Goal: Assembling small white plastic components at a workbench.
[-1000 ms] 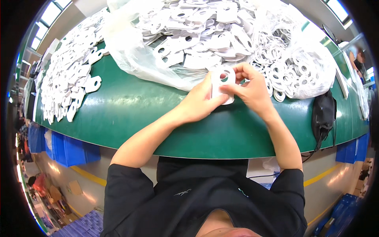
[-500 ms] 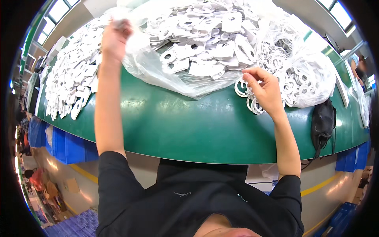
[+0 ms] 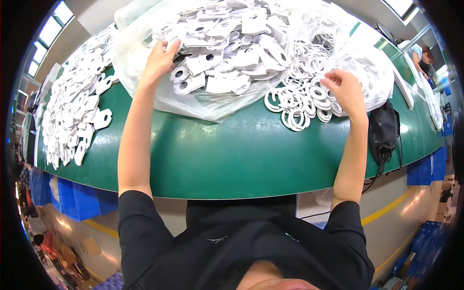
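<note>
My left hand (image 3: 160, 62) reaches to the left edge of a heap of flat white pieces with round holes (image 3: 210, 57). Its thumb and fingers close around a white piece at the heap's edge; the fingertips are partly hidden. The heap lies on a spread clear plastic bag (image 3: 203, 110). Over at the right, my right hand (image 3: 345, 92) hovers over a pile of white rings (image 3: 296, 104), fingers curled and thumb near the forefinger. Whatever sits between those fingertips is too small to make out.
A second pile of white holed pieces (image 3: 70, 113) spreads over the left of the green table (image 3: 232, 159). Right of the rings lie a clear bag (image 3: 384, 77) and a black pouch (image 3: 384, 133) with cords. Blue bins (image 3: 79, 195) stand below the left edge. Another person (image 3: 419, 60) is at far right.
My left hand has come from the left pile rightward to the middle heap. A holed piece now lies at the left pile's right side. My right hand remains by the rings; the whole view has shifted.
</note>
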Available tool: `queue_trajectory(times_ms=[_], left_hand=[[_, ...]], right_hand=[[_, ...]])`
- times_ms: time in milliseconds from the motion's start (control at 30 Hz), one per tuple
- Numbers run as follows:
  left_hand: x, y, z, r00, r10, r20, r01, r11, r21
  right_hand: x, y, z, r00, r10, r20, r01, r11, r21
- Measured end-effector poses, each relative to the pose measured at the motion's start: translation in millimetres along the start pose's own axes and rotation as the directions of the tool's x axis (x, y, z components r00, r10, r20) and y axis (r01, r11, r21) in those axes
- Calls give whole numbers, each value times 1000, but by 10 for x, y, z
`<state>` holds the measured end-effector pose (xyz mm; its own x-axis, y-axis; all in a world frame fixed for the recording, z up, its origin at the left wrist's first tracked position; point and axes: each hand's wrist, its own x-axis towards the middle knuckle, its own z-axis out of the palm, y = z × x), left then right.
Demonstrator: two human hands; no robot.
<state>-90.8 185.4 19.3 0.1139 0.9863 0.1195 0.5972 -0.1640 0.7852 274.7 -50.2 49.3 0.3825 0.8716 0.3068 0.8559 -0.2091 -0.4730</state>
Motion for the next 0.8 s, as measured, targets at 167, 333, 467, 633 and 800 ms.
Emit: queue_trajectory(times_ms=[167,333,467,633,800], left_hand=[[36,-90,2,967,134,-217,-141,990,-19],[-326,244,-186,930,226,-288,-268,956,-115],[-978,541,-88,996,93,2,-55,601,-798],[-1607,727,351,721,193,665,666,71,-742],[-1785,642,536,621,279,732,738,107,-667]], right_hand=[[-68,-70,37,970,28,242,-15,998,-53],[-63,-6,47,970,21,243,-14,1000,-28],[-17,-111,12,988,-11,157,0,998,69],[-150,-629,261,889,-333,-315,445,787,427],[-431,-906,548,684,-698,-211,705,559,435]])
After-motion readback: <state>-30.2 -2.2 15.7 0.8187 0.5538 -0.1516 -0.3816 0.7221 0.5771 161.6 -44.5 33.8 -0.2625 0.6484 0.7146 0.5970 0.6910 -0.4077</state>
